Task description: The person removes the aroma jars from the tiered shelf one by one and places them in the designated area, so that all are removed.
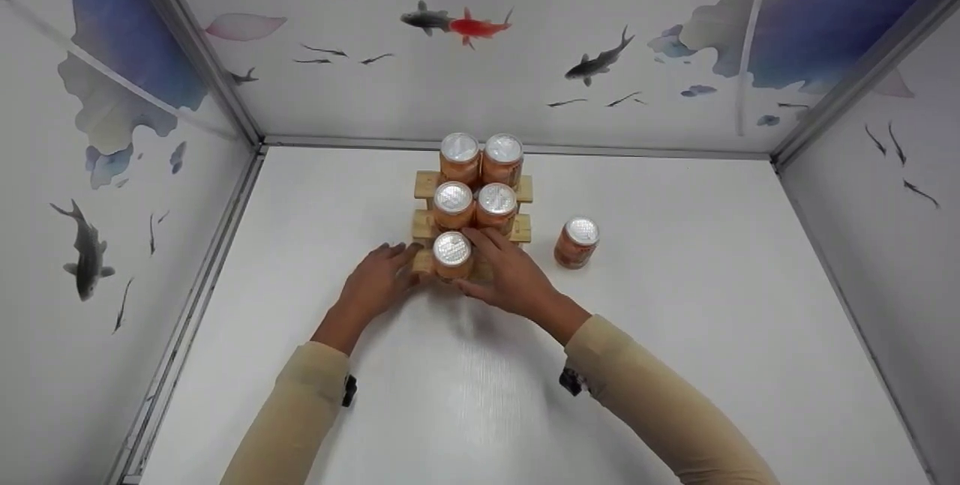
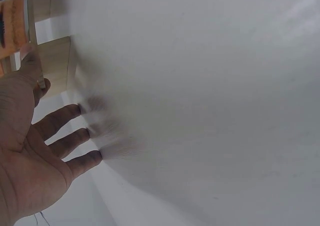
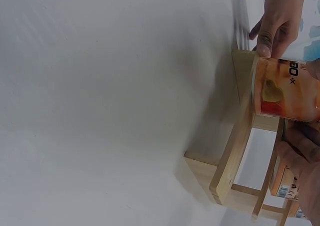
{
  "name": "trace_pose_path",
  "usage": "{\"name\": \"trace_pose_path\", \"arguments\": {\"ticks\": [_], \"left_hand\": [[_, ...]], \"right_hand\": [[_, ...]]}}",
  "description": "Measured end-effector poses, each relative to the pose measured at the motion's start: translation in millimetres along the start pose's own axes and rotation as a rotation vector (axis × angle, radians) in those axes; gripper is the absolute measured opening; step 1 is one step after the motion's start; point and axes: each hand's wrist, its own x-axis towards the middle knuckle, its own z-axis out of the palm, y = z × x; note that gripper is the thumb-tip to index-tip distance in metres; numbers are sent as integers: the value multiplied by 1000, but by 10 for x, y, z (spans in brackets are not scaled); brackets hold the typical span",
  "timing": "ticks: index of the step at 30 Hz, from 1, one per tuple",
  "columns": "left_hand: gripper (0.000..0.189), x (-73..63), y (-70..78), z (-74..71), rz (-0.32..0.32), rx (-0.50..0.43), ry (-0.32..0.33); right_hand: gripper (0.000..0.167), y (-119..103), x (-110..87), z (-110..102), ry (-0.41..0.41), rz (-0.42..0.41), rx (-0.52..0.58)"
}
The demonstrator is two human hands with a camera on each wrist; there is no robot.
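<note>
A three-tier wooden rack (image 1: 428,185) stands on the table and bears several orange cans with silver tops, two on the back tier and two on the middle one. On the lowest tier a single orange can (image 1: 452,252) stands upright at the left. My right hand (image 1: 519,279) grips this front can from its right side, fingers behind it and thumb at its front. With thumb and forefinger my left hand (image 1: 373,280) pinches the left end of the lowest tier. Its other fingers (image 2: 65,142) are spread, tips at the table.
Right of the rack, another orange can (image 1: 576,243) stands upright on the white table (image 1: 675,335). Walls printed with fish enclose the table at the back, left and right, and a metal rail (image 1: 645,153) runs along the back edge.
</note>
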Motion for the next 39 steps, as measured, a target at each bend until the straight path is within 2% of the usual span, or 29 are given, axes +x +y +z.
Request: {"name": "trace_pose_path", "arguments": {"ticks": [19, 30, 39], "left_hand": [[60, -9, -16, 11, 54, 17, 32], [58, -7, -35, 28, 58, 17, 46], [59, -1, 28, 6, -3, 7, 13]], "right_hand": [[79, -29, 66, 117, 63, -3, -20], [75, -83, 105, 166, 95, 44, 14], [73, -89, 104, 196, 159, 30, 25]]}}
